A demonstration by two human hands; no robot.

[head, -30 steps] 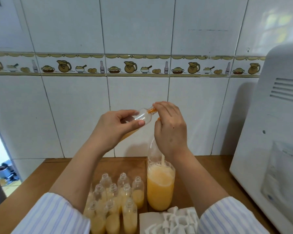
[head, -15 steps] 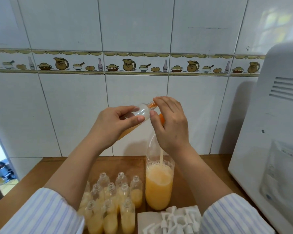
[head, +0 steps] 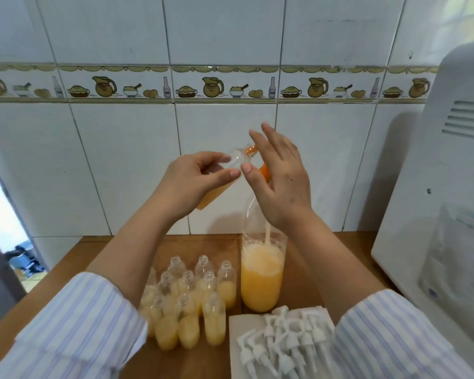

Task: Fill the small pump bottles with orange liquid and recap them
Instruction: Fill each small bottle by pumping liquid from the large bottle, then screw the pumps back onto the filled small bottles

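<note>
My left hand holds a small clear bottle tilted, neck up and to the right, with orange liquid pooled at its low end. An orange pump nozzle meets the bottle's mouth. It belongs to the tall bottle of orange liquid standing on the table. My right hand is over the orange pump head, fingers spread and lifted, thumb beside the small bottle's neck. Several small uncapped bottles, partly filled with orange liquid, stand in a cluster near me.
Several white pump caps lie on a white paper sheet at the front right. A large white appliance stands on the right of the wooden table. A tiled wall rises right behind. A doorway opens at the far left.
My right hand's fingers were curled over the pump head; now they have lifted and spread. The left hand still holds the tilted small bottle at the nozzle.
</note>
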